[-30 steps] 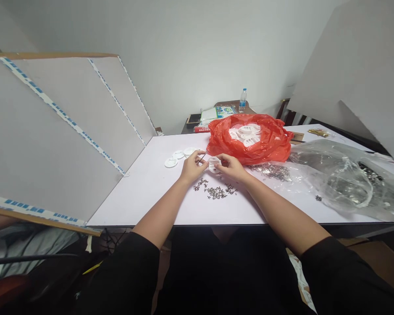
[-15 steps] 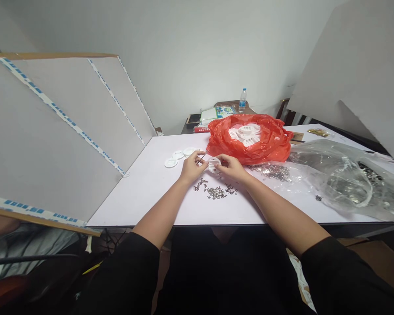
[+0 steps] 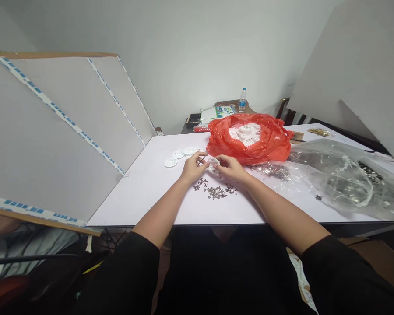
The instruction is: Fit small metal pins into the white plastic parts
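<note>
My right hand (image 3: 231, 168) is closed on the edge of a round white plastic disc (image 3: 213, 160), held just above the table. From the other side, my left hand (image 3: 192, 169) pinches a thin dark stick-like tool (image 3: 202, 160), its fingertips at the disc's left edge. The fingers cover parts of the disc. Small metal pieces (image 3: 216, 192) lie in loose heaps on the table below my hands. Several similar white discs (image 3: 171, 162) rest flat beyond my left hand.
A red plastic bag (image 3: 272, 151) full of white discs stands behind my right hand. Clear bags (image 3: 335, 192) of metal parts spread over the right side. A white board (image 3: 62, 122) borders the table's left side. A water bottle (image 3: 242, 100) stands at the back.
The white disc has tilted slightly between my fingers. Both hands stay in nearly the same place.
</note>
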Available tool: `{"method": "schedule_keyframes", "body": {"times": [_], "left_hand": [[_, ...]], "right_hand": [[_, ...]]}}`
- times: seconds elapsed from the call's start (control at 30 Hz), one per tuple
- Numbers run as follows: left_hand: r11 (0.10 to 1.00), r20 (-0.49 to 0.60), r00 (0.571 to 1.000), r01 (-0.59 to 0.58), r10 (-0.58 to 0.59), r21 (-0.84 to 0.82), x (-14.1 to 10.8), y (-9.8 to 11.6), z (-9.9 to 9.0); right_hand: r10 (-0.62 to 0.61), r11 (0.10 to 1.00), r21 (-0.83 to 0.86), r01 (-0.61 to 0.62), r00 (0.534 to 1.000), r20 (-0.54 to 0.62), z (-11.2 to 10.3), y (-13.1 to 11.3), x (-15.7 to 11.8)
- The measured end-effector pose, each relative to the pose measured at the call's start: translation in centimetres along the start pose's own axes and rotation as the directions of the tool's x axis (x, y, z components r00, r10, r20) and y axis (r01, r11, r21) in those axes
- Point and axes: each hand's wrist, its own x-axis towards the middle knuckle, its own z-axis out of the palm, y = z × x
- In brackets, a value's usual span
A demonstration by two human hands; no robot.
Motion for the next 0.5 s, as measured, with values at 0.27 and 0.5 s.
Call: {"method": "schedule_keyframes", "body": {"times": [0.27,0.5], "left_hand": [[0.993,0.029,1.000,0.013,-0.010,-0.114,0.5,-1.2,0.6],[0.973,0.074,0.997,0.008,0.009,-0.229,0.7,-1.6,1.1]], "right_hand": [[0.010,0.992,0.128,-0.015,0.999,0.037,-0.2,-0.5,-0.2],[0.038,0.980,0.198,-0.032,0.999,-0.029,-0.1,-0.1,0.3]]}}
